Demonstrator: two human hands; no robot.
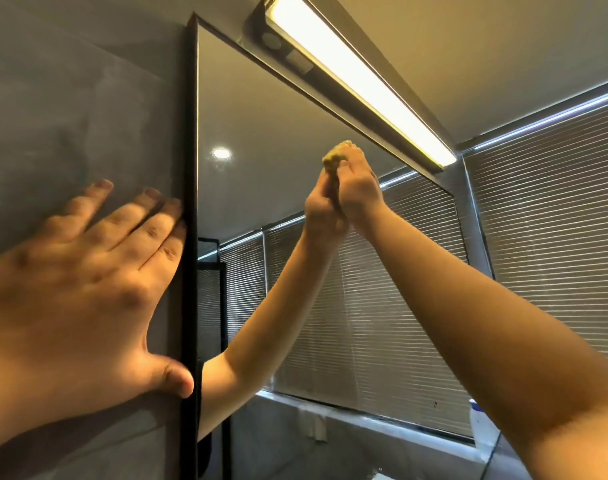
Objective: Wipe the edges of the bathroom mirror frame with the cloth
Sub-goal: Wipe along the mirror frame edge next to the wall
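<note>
Left hand [84, 292] flat beside mirror frame [190, 202] edge.

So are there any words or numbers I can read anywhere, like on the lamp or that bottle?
None can be read.
Lamp: small grey patches near its end, reflected in the mirror, too blurred to tell if they carry writing.
White bottle: no lettering shows.
Cloth in the right hand: no label in sight.
</note>
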